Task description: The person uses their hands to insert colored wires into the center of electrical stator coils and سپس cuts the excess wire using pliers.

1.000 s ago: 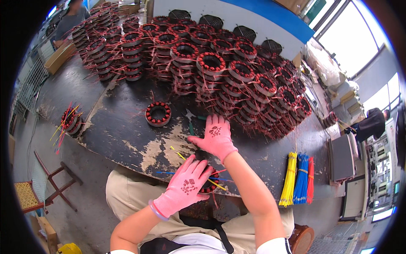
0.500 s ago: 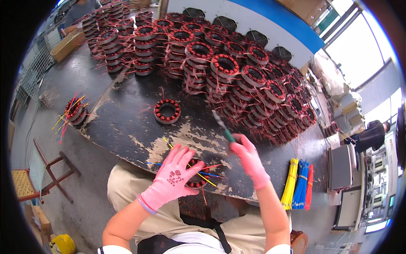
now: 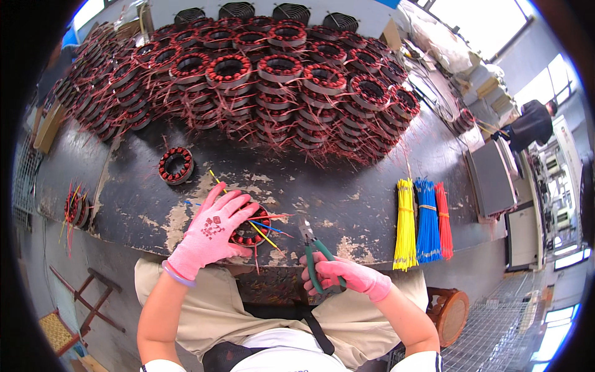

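Lying spread across a round, red-wound metal ring (image 3: 256,239) at the black bench's (image 3: 133,192) near edge, the pink-gloved left hand (image 3: 212,229) keeps its grip unclosed; the pink-gloved right hand's (image 3: 347,274) grip curls round green-handled metal cutters (image 3: 308,237). Yellow, blue, red wires (image 3: 276,217) poke out.

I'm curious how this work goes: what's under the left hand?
Part of a red-wound ring shows past the left hand, with yellow, blue and red wires sticking out. The portion beneath the hand is hidden.

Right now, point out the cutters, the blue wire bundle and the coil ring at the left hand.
Cutters (image 3: 310,261): head view, left green handle.
Blue wire bundle (image 3: 428,222): head view, below its tie.
Coil ring (image 3: 248,240): head view, near-edge windings.
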### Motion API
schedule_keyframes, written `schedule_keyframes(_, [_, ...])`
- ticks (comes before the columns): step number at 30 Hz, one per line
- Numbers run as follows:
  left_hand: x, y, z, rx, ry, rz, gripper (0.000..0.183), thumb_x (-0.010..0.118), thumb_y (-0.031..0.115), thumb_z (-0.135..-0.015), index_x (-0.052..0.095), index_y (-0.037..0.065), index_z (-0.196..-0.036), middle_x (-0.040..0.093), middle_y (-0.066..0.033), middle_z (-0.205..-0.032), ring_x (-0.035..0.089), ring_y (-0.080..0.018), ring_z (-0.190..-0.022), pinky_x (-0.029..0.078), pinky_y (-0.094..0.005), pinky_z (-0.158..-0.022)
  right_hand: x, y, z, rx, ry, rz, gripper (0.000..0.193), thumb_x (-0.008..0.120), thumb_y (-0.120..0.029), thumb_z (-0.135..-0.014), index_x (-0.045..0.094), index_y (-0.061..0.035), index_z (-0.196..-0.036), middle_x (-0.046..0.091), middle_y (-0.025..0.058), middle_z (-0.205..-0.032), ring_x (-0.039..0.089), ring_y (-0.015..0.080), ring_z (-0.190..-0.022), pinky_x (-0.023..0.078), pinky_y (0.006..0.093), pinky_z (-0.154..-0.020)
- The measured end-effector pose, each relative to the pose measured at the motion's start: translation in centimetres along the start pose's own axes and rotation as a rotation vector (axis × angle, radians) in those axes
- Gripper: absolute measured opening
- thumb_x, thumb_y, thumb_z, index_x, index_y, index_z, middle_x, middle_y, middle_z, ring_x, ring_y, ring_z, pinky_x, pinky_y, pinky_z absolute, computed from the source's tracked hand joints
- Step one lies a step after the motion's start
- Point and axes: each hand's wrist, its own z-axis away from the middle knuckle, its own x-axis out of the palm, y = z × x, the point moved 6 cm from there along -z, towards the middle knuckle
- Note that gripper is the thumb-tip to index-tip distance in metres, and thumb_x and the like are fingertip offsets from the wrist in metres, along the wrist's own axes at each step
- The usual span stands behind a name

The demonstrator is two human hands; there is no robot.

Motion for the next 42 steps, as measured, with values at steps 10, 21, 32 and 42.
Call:
schedule_keyframes(10, [0.2,0.0,0.0,-0.030,-0.013,0.029,0.096,0.090,0.043,-0.058,0.056,0.013,-0.143,0.055,-0.0112,-0.144,0.047,-0.0328,-0.139,0.025,-0.0559,-0.125,0.5,-1.1,-1.3,0.047,0.032,0.128,0.057,0.052,-0.040,-0.106,0.043,-0.0026,-0.148,0.063,0.0120,-0.123,0.068,0.0235,-0.105,0.056,0.0387,-0.094])
schedule_keyframes(21, [0.1,0.1,0.2,-0.036,0.043,0.007,0.093,0.090,0.046,-0.057,0.060,0.015,-0.139,0.058,-0.0123,-0.135,0.051,-0.0344,-0.133,0.027,-0.0558,-0.124,0.2,-2.1,-1.6,-0.042,0.215,0.203,0.046,0.050,-0.042,-0.107,0.053,-0.0058,-0.135,0.064,0.0061,-0.103,0.065,0.0150,-0.090,0.057,0.0326,-0.078])
schedule_keyframes(32, [0.5,0.0,0.4,-0.083,0.034,0.048,0.092,0.091,0.045,-0.060,0.058,0.010,-0.138,0.054,-0.0143,-0.141,0.046,-0.0427,-0.135,0.033,-0.0540,-0.120,0.3,0.4,0.8,0.134,0.060,0.067,0.056,0.048,-0.046,-0.108,0.048,-0.0013,-0.142,0.065,0.0112,-0.117,0.068,0.0227,-0.100,0.057,0.0371,-0.089])
schedule_keyframes(42, [1.2,-0.4,0.3,-0.110,0.002,0.151,0.093,0.092,0.039,-0.061,0.054,0.008,-0.140,0.052,-0.0138,-0.147,0.045,-0.0432,-0.137,0.036,-0.0514,-0.119,0.8,-0.5,-0.4,0.076,0.100,0.175,0.053,0.044,-0.047,-0.109,0.052,-0.0037,-0.139,0.065,0.0088,-0.110,0.068,0.0200,-0.094,0.057,0.0346,-0.083])
